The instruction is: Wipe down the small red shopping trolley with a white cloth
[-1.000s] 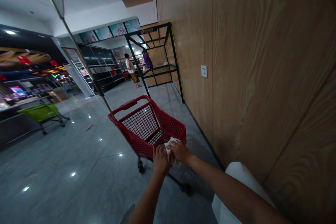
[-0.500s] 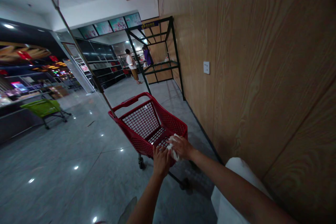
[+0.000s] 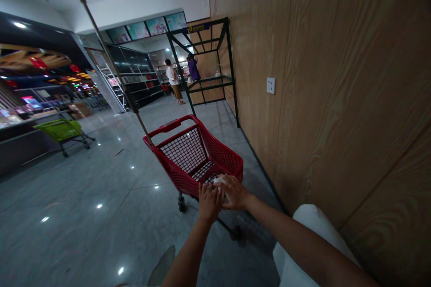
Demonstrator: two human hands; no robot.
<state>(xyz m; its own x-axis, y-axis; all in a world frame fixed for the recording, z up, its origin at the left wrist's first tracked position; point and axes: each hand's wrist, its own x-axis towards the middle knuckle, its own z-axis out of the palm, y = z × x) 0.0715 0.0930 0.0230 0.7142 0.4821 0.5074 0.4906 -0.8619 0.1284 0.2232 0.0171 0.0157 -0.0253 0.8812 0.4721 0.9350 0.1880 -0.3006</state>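
At the near rim of the red plastic mesh shopping cart, both hands sat side by side, touching. The left hand was curled down over the rim, fingers closed on it. Just right of it, a white crumpled cloth lay on the same rim, mostly covered by the right hand, whose fingers were clamped over it so that only a pale edge showed above the knuckles.

Far to the left, a lime-green plastic shopping cart stood on the glossy grey tiled floor, well apart from the red one; its contents could not be told. The red cart's basket showed only its own mesh bottom. Behind it, to the right, a tall black metal shelving rack stood against the wood-grain panelled wall, with something small and pale on its middle shelf.

Coloured overhead display screens and a yellow strip on the rack carried writing too small to read. A white wall socket sat on the panelling.
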